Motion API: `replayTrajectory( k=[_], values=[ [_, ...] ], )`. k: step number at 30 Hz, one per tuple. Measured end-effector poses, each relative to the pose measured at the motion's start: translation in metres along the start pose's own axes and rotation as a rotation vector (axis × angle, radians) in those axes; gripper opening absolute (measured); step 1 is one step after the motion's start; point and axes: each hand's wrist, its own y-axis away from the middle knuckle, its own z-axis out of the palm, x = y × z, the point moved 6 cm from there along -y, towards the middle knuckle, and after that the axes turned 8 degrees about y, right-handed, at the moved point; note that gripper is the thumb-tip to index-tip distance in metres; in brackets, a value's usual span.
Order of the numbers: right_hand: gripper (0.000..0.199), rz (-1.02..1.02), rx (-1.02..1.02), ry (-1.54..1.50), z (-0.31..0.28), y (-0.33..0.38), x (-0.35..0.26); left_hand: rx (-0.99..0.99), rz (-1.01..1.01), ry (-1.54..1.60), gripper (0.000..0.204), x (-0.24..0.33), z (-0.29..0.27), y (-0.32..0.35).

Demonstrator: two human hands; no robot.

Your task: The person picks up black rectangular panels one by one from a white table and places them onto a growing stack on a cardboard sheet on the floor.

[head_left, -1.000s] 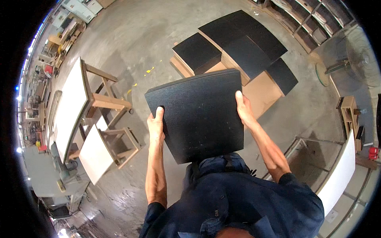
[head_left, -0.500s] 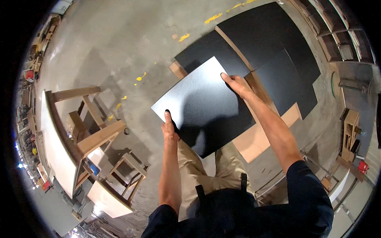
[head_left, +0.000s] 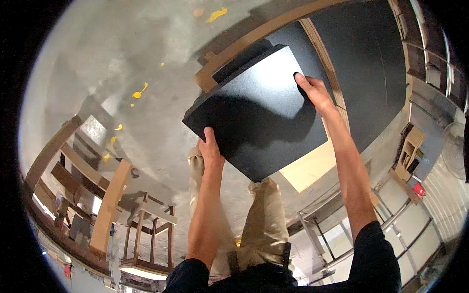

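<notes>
Between my two hands is a thick black rectangular panel (head_left: 264, 132), held tilted in front of my legs, its dark far edge showing. My left hand (head_left: 211, 149) grips the left side with the thumb on the face and the fingers hidden. On the right side, my right hand (head_left: 317, 93) has its thumb on top near the far corner, its fingers mostly hidden under the panel. Beyond it lie large black panels (head_left: 361, 68) with a wood strip (head_left: 325, 53) between them. A tan board (head_left: 312, 168) shows below the panel's right edge.
Upturned wooden furniture frames (head_left: 110, 205) stand on the concrete floor at the left, with a stool-like frame (head_left: 151, 229) nearer me. Shelving (head_left: 432, 63) is at the far right. A metal-framed rack (head_left: 337, 234) stands at the lower right. Yellow marks (head_left: 139, 92) dot the floor.
The panel has tipped, so its thick far edge now shows. Both hands keep their hold. The view has shifted, bringing the large black panels and their wooden edge closer.
</notes>
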Motion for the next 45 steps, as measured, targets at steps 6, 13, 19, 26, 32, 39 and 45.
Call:
replayTrajectory(
  k=[6, 13, 19, 26, 32, 39, 45],
  values=[
    [0.07, -0.134, 0.572, -0.229, -0.009, 0.055, 0.037, 0.049, -0.07, -0.022, 0.064, 0.002, 0.007, 0.007],
    [0.079, 0.639, 0.447, -1.084, 0.075, 0.104, 0.227, 0.012, -0.085, -0.046, 0.075, 0.016, 0.055, 0.016],
    [0.049, 0.4, 0.348, -1.258, 0.052, 0.06, 0.193, -0.078, 0.101, -0.21, 0.06, 0.032, 0.092, 0.014],
    [0.047, 0.348, 0.396, -1.28, 0.029, 0.03, 0.234, -0.152, 0.242, -0.552, 0.049, 0.065, 0.153, 0.034],
    [0.049, 0.429, 0.393, -1.251, 0.017, 0.023, 0.232, -0.244, 0.122, -0.512, 0.041, 0.042, 0.147, 0.018],
    [0.048, 0.415, 0.342, -1.289, 0.005, 0.018, 0.233, -0.304, 0.087, -0.574, 0.049, 0.049, 0.166, 0.017],
    [0.048, 0.495, 0.43, -1.173, 0.003, 0.023, 0.211, -0.358, 0.04, -0.776, 0.053, 0.048, 0.161, 0.006]
  ],
)
